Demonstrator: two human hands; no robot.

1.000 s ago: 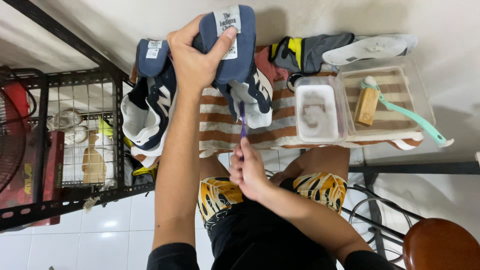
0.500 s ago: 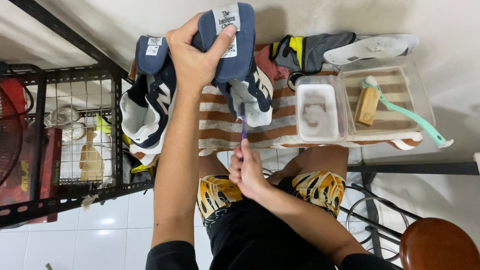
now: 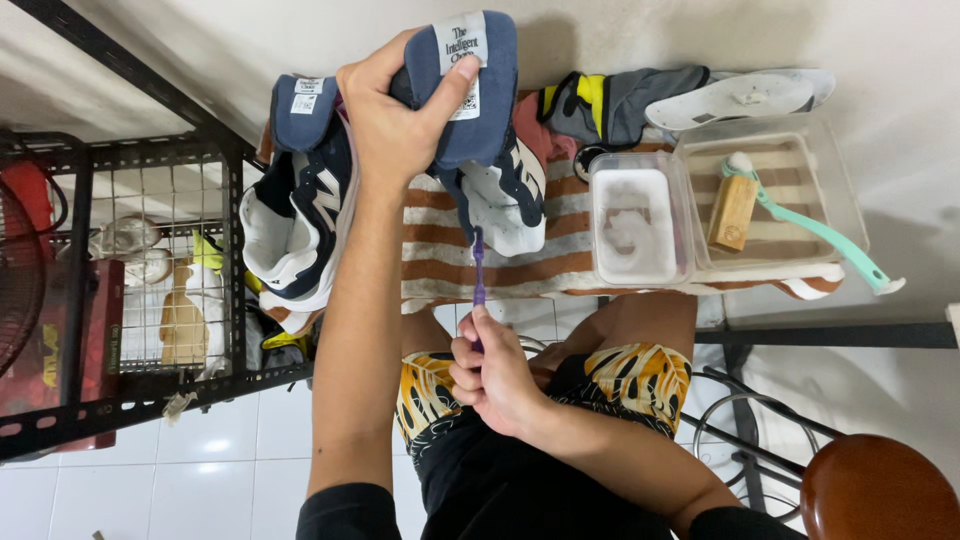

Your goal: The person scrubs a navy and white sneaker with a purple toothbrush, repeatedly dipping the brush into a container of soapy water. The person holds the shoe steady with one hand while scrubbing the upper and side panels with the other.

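Your left hand [image 3: 395, 120] grips the navy sneaker [image 3: 480, 130] by its tongue, above the striped towel's [image 3: 440, 255] near edge. Your right hand [image 3: 495, 375] pinches a purple toothbrush [image 3: 478, 270], pointing straight up at the sneaker's white side.

two navy sneakers [image 3: 480, 150] [image 3: 295, 215], two clear plastic tubs [image 3: 635, 225] [image 3: 835, 190], two brushes [image 3: 478, 285] [image 3: 820, 228], one wooden block [image 3: 732, 212].

The floor [image 3: 200, 470] has shiny white tiles. The wall [image 3: 250, 40] at the top is plain and pale. A black wire rack [image 3: 150, 160] stands on the left, with a red fan [image 3: 20, 260] beside it. A striped cloth [image 3: 440, 250] covers the worktop. A round brown stool [image 3: 880, 490] sits at the bottom right.
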